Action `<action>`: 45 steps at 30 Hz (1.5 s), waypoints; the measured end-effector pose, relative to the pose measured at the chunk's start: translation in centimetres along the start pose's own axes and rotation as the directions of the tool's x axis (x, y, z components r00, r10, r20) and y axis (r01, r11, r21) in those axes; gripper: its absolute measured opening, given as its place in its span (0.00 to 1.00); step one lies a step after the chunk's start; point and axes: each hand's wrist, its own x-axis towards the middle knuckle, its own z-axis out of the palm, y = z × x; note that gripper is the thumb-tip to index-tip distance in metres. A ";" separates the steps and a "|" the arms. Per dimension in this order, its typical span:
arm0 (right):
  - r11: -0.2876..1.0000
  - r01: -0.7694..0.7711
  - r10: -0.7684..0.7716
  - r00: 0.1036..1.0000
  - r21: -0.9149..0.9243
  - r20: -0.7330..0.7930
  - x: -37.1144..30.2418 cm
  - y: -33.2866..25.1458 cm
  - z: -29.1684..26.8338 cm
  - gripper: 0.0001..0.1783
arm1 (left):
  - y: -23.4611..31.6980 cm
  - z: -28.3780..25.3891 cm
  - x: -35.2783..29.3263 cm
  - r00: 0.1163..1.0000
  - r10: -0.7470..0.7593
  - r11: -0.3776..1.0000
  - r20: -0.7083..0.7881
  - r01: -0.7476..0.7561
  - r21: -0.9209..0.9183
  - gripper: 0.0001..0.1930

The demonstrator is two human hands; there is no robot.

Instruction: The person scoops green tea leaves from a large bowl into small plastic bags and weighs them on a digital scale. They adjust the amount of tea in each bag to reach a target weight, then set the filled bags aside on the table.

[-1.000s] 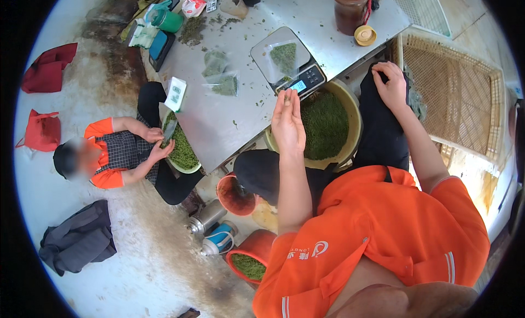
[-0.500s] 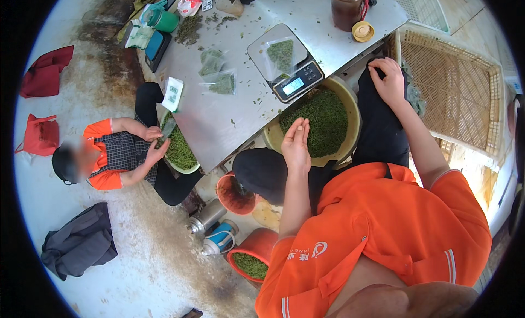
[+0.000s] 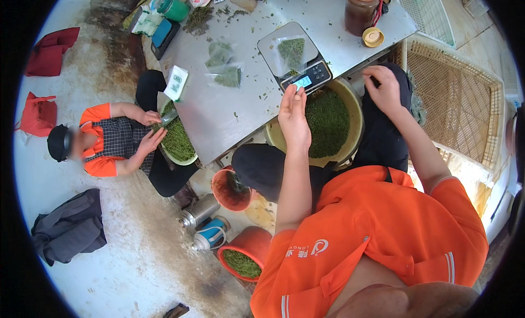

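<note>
My left hand [image 3: 295, 121] is raised over the near edge of the table, fingertips pinched together in front of the scale's lit display. What the pinch holds, if anything, is too small to make out. On the digital scale [image 3: 313, 76] lies a clear plastic bag [image 3: 291, 53] with green leafy bits inside. Below my left hand, between my knees, a yellowish basin [image 3: 356, 133] holds a heap of small green leaves [image 3: 328, 123]. My right hand [image 3: 385, 91] hovers at my right knee, empty, its fingers loosely curved and the thumb apart.
Filled bags [image 3: 225, 71] lie on the metal table [image 3: 202, 121]. A brown jar [image 3: 360, 14] stands at the far right, above a wicker tray [image 3: 456, 93]. At left, a co-worker [image 3: 117, 137] handles a bag over another basin. Red buckets [image 3: 232, 188] and flasks [image 3: 210, 233] stand below.
My left hand has moved up from over the basin to the scale's front edge, still pinched. My right hand stays near the knee. The view has shifted slightly.
</note>
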 end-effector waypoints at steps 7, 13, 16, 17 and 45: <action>0.889 0.457 -0.450 0.885 -0.037 0.120 7.5 -8.5 6.7 0.16 | -1.6 -0.1 3.6 0.935 0.259 0.633 0.243 -0.354 0.689 0.22; 0.817 -0.085 -0.147 0.926 0.570 0.349 6.8 -11.5 6.9 0.13 | 2.2 0.3 5.4 0.862 0.351 0.104 0.366 -0.425 0.899 0.18; 0.763 -0.198 -0.024 0.943 0.615 0.333 5.3 -13.1 5.2 0.17 | 6.6 1.6 3.8 0.839 0.214 -0.171 0.500 -0.471 0.865 0.17; 0.855 -0.101 -0.021 0.974 0.509 0.228 5.2 -13.4 5.1 0.19 | 6.5 1.5 4.0 0.817 0.188 -0.252 0.545 -0.496 0.831 0.16; 0.920 0.338 -0.356 0.932 0.198 0.063 6.8 -10.8 6.3 0.11 | 16.4 -11.9 20.3 0.927 0.275 0.158 0.256 -0.306 0.939 0.19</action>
